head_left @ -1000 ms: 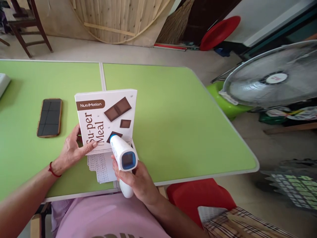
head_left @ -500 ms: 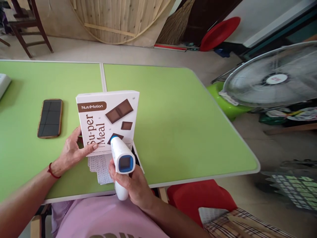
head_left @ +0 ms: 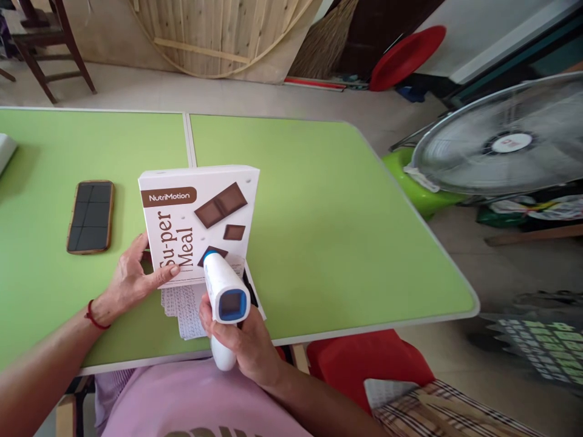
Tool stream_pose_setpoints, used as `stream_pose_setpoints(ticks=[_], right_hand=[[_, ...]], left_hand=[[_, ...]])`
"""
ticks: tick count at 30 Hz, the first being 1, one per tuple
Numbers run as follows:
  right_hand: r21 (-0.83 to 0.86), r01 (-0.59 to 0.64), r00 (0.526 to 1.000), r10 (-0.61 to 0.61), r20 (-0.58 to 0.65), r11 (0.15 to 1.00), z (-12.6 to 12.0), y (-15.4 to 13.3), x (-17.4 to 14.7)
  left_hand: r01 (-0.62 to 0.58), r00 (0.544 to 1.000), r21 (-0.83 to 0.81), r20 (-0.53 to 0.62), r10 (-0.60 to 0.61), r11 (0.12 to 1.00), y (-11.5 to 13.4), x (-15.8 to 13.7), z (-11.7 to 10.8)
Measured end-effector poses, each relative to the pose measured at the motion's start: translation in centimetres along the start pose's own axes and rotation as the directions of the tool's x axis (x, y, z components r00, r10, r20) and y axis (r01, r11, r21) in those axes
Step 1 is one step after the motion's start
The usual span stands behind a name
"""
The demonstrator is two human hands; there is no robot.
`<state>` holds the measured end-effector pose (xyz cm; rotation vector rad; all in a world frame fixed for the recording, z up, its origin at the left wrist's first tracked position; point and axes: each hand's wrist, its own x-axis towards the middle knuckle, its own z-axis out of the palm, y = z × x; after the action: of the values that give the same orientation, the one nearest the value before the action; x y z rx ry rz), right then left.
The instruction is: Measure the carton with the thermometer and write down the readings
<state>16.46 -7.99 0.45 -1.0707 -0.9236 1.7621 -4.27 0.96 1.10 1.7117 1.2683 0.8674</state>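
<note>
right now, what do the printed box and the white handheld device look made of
Printed box: probably cardboard, smooth, going by its flat panels and crisp edges. White handheld device: likely hard plastic, smooth with a soft sheen, given its rounded, moulded-looking body.

Smooth plastic handheld device (head_left: 221, 276), matt cardboard box (head_left: 203, 221), paper sheets (head_left: 191, 315)

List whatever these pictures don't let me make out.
Head view:
Left hand: partly hidden behind the white cardboard NutriMotion box.
White paper sheets: upper parts covered by that box; markings too small to read.
White plastic gun-shaped device with blue trim: screen too dark to read.
White object: cut off by the left picture edge.
</note>
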Motion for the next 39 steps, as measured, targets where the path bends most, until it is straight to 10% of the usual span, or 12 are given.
stream_pose_setpoints(ticks=[32, 39], right_hand=[[0.028, 0.009, 0.999, -0.01, 0.052, 1.0, 0.3, -0.6, 0.2], [-0.25, 0.321, 0.946, -0.319, 0.049, 0.913, -3.6, -3.8, -1.0]], left_hand=[[-0.026, 1.0, 0.098, -0.014, 0.027, 0.995, 0.2, 0.2, -0.3], [0.036, 0.999, 0.135, -0.005, -0.036, 0.99, 0.6, 0.3, -0.5]])
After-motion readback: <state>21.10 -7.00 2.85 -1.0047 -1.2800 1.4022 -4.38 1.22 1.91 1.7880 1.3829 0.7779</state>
